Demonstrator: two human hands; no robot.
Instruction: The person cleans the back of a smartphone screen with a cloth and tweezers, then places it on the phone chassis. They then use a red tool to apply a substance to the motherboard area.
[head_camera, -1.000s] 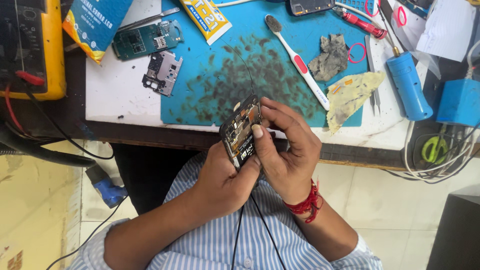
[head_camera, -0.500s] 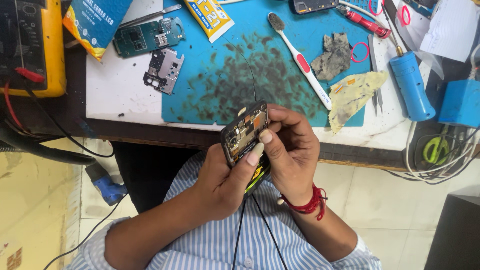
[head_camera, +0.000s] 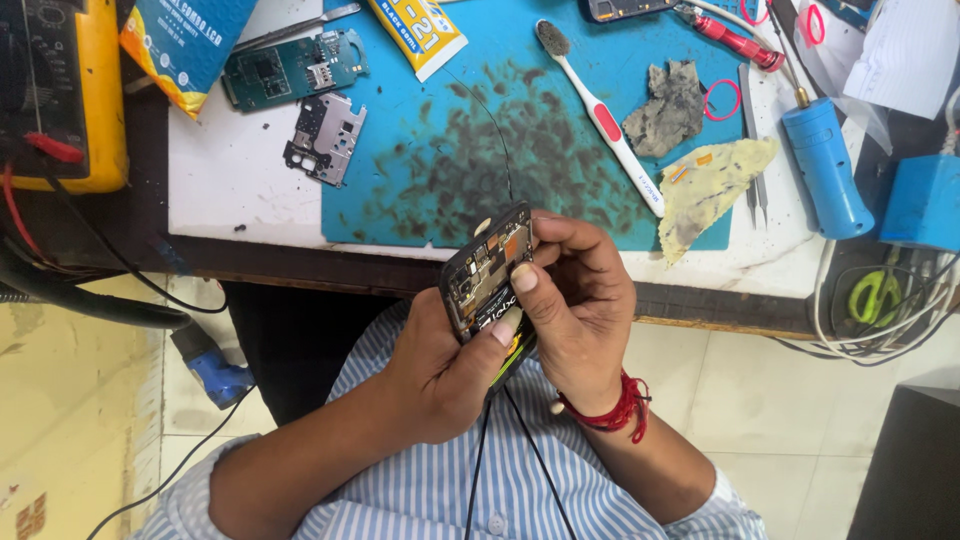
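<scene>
Black opened phone (head_camera: 487, 272) gripped by both hands (head_camera: 500, 340).

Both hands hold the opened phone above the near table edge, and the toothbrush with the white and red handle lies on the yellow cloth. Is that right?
Not quite. In the head view the toothbrush lies on the blue mat, beside the yellow cloth, not on it. The rest stands: the left hand and right hand both hold the opened phone above the near table edge.
</scene>
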